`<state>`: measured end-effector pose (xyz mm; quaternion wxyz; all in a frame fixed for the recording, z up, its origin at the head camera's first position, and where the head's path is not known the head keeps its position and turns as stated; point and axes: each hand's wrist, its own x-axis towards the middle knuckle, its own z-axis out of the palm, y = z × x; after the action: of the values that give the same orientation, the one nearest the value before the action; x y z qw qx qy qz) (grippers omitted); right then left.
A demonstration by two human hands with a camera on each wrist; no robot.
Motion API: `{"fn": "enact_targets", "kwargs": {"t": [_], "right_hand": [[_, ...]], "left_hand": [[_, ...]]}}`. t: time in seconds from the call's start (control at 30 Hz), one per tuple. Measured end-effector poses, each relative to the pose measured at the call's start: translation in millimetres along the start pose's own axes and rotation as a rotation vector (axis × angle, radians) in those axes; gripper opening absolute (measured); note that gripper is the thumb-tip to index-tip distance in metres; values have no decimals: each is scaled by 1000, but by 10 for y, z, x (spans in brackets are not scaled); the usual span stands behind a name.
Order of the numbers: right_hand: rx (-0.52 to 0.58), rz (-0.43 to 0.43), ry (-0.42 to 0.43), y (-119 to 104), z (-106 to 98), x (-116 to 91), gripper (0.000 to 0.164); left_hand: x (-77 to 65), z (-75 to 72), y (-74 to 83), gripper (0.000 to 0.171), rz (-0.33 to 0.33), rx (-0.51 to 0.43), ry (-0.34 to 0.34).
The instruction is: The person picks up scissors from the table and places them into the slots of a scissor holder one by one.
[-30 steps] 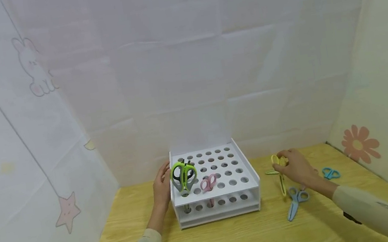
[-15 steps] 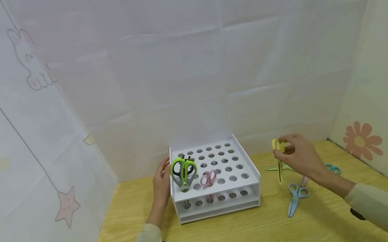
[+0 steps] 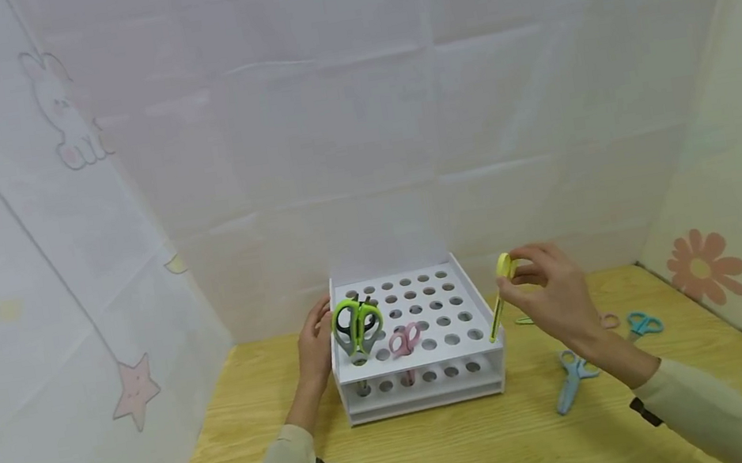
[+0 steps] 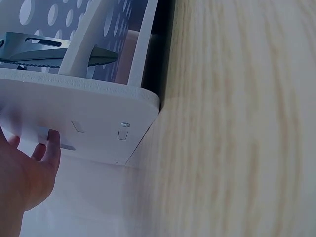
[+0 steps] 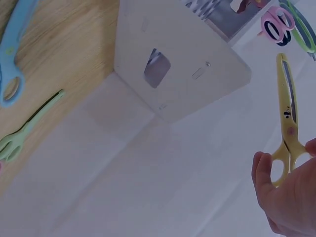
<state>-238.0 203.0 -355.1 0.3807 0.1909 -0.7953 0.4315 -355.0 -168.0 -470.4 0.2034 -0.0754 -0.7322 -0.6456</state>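
A white rack (image 3: pixel 432 396) with rows of round holes stands on the table. My left hand (image 3: pixel 313 352) rests against its left side; in the left wrist view the fingertips touch the side panel (image 4: pixel 89 111) near its cut-out. My right hand (image 3: pixel 558 303) pinches yellow scissors (image 5: pixel 287 116) by the handles. Their blades slant down and left, by the rack's right front corner in the head view. Green-and-grey scissors (image 3: pixel 357 315) stand in the front left of the rack, a black-handled pair partly hidden behind them. Pink scissors (image 3: pixel 400 341) stand in the front row.
Right of the rack lie light-blue scissors (image 3: pixel 568 388), teal-handled scissors (image 3: pixel 646 323) and light-green scissors (image 5: pixel 29 126). Pink handles (image 3: pixel 609 321) show partly behind the right forearm. A papered wall (image 3: pixel 344 147) rises behind the rack, with side walls left and right.
My right hand has lifted the yellow scissors off the table and carried them left to the rack's right edge, tilting them. My left hand keeps its place at the rack's side.
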Motion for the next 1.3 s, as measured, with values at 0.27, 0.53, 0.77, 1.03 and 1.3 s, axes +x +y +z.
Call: {"fn": "enact_targets", "kwargs": {"t": [0.27, 0.53, 0.77, 1.03, 1.3], "right_hand": [[80, -9, 3, -289, 174, 22, 34], [27, -12, -35, 125, 346, -99, 35], [18, -107, -70, 164, 473, -183, 33], [-175, -265, -141, 160, 640, -280, 37], [-222, -299, -182, 160, 754, -355, 37]], "left_hand": [[6, 69, 36, 40, 8, -30, -20], [-24, 149, 40, 39, 13, -11, -24], [-8, 127, 4, 40, 20, 0, -20], [-15, 60, 12, 42, 11, 6, -9], [-18, 13, 33, 41, -9, 18, 0]]}}
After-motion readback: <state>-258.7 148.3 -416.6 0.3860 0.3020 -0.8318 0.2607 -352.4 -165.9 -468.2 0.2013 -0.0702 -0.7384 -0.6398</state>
